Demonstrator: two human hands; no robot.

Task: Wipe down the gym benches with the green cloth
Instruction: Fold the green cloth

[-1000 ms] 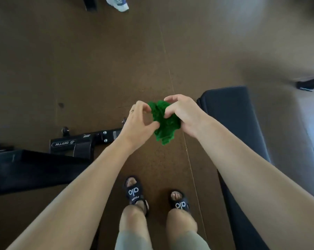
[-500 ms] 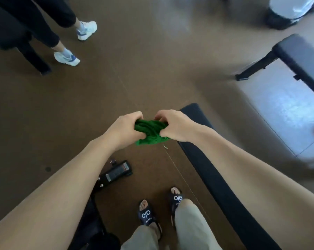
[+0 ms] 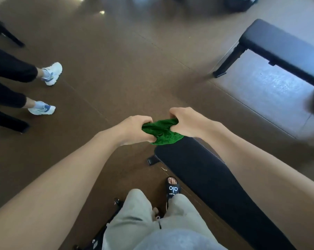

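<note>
Both hands are holding the cloth [image 3: 160,131] in the air, just above the far end of the near bench [image 3: 206,179]. The left hand [image 3: 134,129] is gripping its left part with fingers curled round the fabric, and the right hand [image 3: 186,121] is clenching the other part the same way, so the cloth is bunching into a tight wad between them. Its lower edge is hanging close to the bench pad; whether it is touching cannot be told.

The main risk, as I judge it, is wiping with the cloth still balled up: a small wad would be covering only a narrow strip of the pad and leaving streaks untouched, so it probably needs spreading or folding flat first. If one hand is letting go carelessly, the loose end could be slipping off onto the floor [image 3: 116,69] and picking up dirt. A second bench [image 3: 282,44] is standing well apart at upper right and could be getting forgotten. Another person's feet [image 3: 48,91] are near on the left, so a wide step could be causing a bump.
</note>
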